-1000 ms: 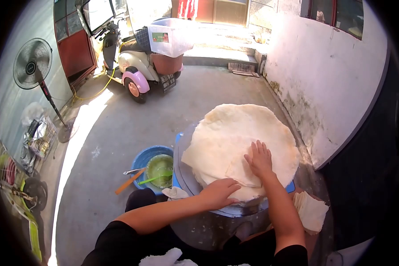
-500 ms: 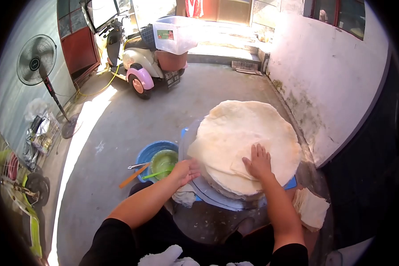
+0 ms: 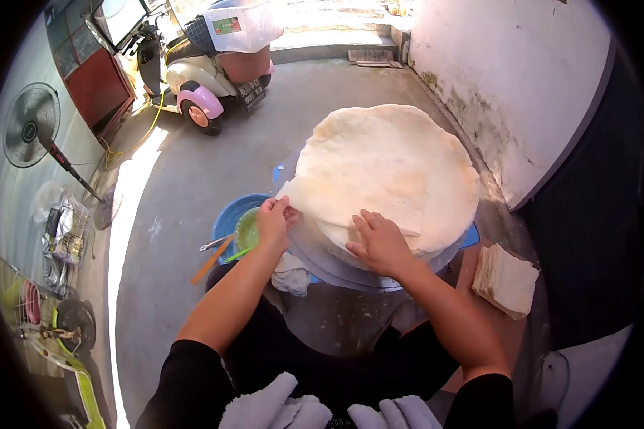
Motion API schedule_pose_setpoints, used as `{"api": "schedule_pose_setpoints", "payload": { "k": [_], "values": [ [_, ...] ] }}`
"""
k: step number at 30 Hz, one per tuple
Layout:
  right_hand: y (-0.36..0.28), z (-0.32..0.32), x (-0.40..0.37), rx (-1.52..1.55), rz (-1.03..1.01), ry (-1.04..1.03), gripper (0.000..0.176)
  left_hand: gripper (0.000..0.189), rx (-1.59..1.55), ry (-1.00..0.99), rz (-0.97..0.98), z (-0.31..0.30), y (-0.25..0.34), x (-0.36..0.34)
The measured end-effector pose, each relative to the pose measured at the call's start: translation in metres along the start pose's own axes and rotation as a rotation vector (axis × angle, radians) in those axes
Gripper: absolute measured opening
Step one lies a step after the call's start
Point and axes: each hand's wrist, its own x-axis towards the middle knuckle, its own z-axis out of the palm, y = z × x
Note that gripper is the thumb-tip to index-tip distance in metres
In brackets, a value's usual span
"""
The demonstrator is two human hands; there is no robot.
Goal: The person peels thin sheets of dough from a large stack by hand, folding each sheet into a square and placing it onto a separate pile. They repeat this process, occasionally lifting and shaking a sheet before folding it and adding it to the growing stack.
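Note:
A large stack of round, thin, pale sheets (image 3: 386,164) lies on a grey round board (image 3: 336,268). At the left edge of the stack, my left hand (image 3: 275,218) has its fingers pinched on the edge of the top sheet. My right hand (image 3: 381,242) rests on the near part of the stack, palm down with fingers spread, beside a folded edge of the sheet. To the left sit a blue basin (image 3: 225,218) and a green bowl (image 3: 247,230) inside it, with a wooden stick (image 3: 212,260) leaning on the rim.
A pile of folded sheets (image 3: 506,280) is at the right. A cloth (image 3: 290,274) lies below the basin. Farther off stand a scooter (image 3: 200,82) and a fan (image 3: 32,130). A white wall (image 3: 508,86) runs along the right.
The view has shifted, so the stack sits higher in the picture. My left hand has gone from open beside the stack to pinching the sheet's edge. My right hand has moved toward the near edge.

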Motion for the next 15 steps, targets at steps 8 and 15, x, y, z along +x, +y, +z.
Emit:
{"api": "schedule_pose_setpoints", "payload": {
  "k": [8, 15],
  "values": [
    [-0.009, 0.025, -0.01, -0.093, 0.005, 0.009, 0.07, 0.015, 0.568, -0.3, 0.692, 0.093, 0.026, -0.028],
    [-0.011, 0.017, -0.011, 0.495, 0.012, 0.113, 0.053, 0.018, 1.298, -0.905, 0.985, 0.186, -0.036, -0.059]
  ]
}}
